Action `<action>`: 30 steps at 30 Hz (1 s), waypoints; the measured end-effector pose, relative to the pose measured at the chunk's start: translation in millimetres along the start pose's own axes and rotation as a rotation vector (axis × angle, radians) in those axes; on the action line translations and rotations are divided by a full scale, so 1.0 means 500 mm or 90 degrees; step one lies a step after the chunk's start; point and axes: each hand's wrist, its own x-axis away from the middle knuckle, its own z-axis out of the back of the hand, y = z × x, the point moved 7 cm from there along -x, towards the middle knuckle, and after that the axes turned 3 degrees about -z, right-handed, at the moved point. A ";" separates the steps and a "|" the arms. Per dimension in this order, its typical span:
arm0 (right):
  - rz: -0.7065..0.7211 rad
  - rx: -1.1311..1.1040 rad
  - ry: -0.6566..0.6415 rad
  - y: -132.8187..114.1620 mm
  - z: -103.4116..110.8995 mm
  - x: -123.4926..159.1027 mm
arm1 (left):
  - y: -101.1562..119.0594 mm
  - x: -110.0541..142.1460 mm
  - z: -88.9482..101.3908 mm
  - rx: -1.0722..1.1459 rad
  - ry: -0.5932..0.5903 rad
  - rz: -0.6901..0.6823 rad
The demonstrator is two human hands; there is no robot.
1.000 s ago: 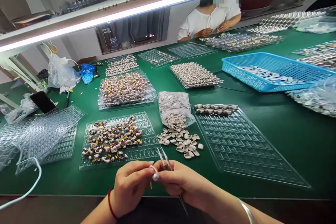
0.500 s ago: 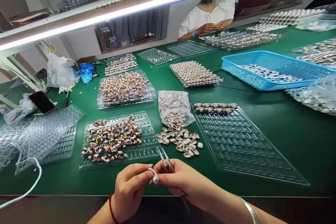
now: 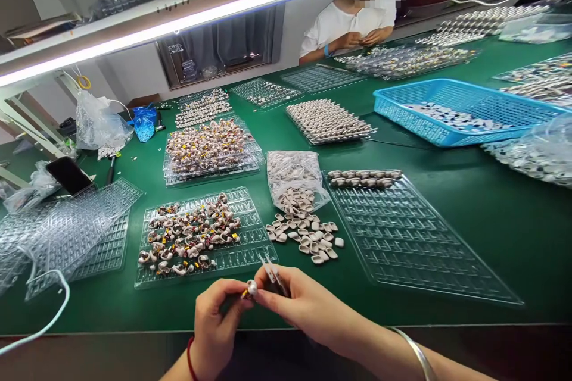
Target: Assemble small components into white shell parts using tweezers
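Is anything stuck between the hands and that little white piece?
No, nothing visible. The left hand pinches the small white piece; the right hand is close against it. The tweezers in that hand stick out beside the piece.

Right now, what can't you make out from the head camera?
Head view:
Part: fine detail too small; partly covered by the left hand.
Tweezers: rear end, covered by the right hand.
Co-worker's hands: what they may hold, too small.
Bag: right side, cut off by the right edge.
Cable: cut off by the left edge.
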 end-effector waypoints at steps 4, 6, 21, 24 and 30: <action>0.047 0.021 -0.001 -0.006 -0.006 -0.007 | -0.027 0.005 -0.002 0.084 0.017 0.099; 0.059 0.031 -0.003 -0.007 -0.010 -0.007 | -0.036 0.009 -0.002 0.111 0.033 0.125; 0.097 0.186 0.039 -0.021 -0.008 0.000 | -0.030 0.005 0.001 0.096 0.027 0.095; 0.113 0.219 0.055 -0.022 -0.008 -0.001 | -0.022 0.001 0.002 0.047 0.019 0.066; 0.114 0.204 0.099 -0.011 -0.004 -0.003 | -0.013 0.005 -0.002 0.009 -0.011 0.046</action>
